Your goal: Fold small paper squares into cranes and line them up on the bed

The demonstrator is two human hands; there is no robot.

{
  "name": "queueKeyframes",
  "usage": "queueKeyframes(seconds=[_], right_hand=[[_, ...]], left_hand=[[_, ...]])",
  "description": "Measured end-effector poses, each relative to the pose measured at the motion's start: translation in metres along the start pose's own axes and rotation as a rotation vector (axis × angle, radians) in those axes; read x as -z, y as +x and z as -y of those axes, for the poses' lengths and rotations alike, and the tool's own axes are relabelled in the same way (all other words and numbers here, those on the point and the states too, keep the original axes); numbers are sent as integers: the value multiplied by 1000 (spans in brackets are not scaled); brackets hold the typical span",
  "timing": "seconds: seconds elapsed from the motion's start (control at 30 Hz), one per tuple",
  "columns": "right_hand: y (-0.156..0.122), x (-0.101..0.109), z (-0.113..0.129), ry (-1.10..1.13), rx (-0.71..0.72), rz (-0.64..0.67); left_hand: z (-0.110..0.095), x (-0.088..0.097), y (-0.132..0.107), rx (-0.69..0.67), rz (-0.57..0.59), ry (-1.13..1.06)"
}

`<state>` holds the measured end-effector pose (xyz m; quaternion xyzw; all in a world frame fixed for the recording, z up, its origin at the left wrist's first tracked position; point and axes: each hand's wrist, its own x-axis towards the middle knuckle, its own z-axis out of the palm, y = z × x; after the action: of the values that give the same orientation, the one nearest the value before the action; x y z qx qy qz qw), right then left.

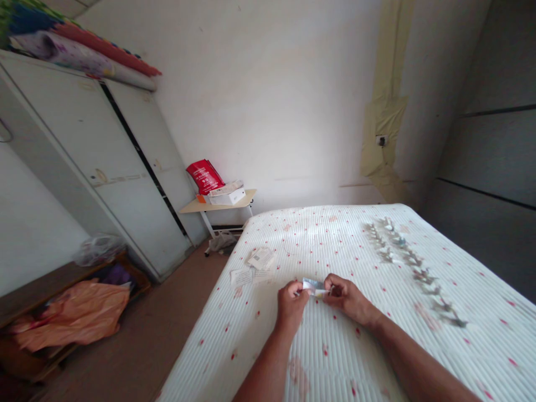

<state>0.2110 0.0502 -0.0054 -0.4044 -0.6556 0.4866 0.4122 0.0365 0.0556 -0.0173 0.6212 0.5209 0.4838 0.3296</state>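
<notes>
Both my hands rest over a white quilted bed cover (335, 335) dotted with small red marks. My left hand (291, 304) and my right hand (345, 296) are each closed in a pinch on opposite ends of a small pale slip of paper or packet (314, 287) held between them just above the cover. A few more paper slips (255, 267) lie on the bed, up and to the left of my hands. To the right, a long row of several small grey-green objects (412, 268) runs diagonally across the cover; I cannot make out what they are.
A grey wardrobe (104, 167) with rolled bedding on top stands at the left. A small side table (218, 205) holds a red bag (205, 176) and a white box. Low shelving with orange cloth (71, 318) sits at the lower left. Brown floor runs alongside the bed.
</notes>
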Motion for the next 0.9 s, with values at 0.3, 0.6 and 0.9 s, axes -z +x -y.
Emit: queueKeyframes(seconds=[0.3,0.6,0.9], right_hand=[[0,3,3,-130,186,19],[0,-7,0,-34,141,-59],[1,-5,4,39,48,-133]], left_hand=[[-2,5,2,47,-104,-20],[-7,2,-3,87,-128,-113],[-7,3,-3,-115,-34,-36]])
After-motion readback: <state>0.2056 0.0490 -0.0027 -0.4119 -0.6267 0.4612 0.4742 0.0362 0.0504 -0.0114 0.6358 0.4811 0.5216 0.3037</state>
